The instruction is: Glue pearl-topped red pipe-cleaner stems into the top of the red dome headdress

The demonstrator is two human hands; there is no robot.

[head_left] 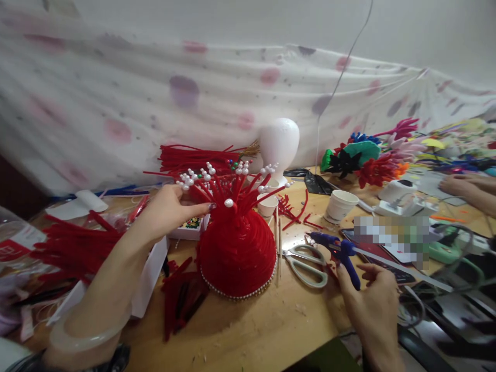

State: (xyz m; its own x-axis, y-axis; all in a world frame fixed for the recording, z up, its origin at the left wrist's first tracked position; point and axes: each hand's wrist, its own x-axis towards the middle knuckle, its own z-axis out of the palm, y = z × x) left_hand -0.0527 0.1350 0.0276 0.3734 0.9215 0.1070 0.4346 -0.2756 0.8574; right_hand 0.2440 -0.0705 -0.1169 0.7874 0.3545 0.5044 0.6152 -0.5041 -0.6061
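A red dome-shaped headpiece (pixel 237 248), wound from fuzzy chenille and edged with small pearls, stands on the table in front of me. Red stems tipped with white pearls (pixel 207 171) fan out of its top. My left hand (pixel 172 209) is curled against the left side of these stems, its thumb at their base; some fingertips are hidden behind them. To the right is a blue-purple glue gun (pixel 339 248) with a long glue stick in its back. My right hand (pixel 370 294) lies around its handle, thumb against it and other fingers apart.
Scissors (pixel 308 264) lie right of the headpiece, near paper cups (pixel 341 205). Behind stand a white foam head (pixel 279 147) and red chenille stems (pixel 194 157). More stems (pixel 77 248) fill the left. Colourful chenille flowers (pixel 372 160), a power strip (pixel 405 204) and another person's hand (pixel 459 185) are at right.
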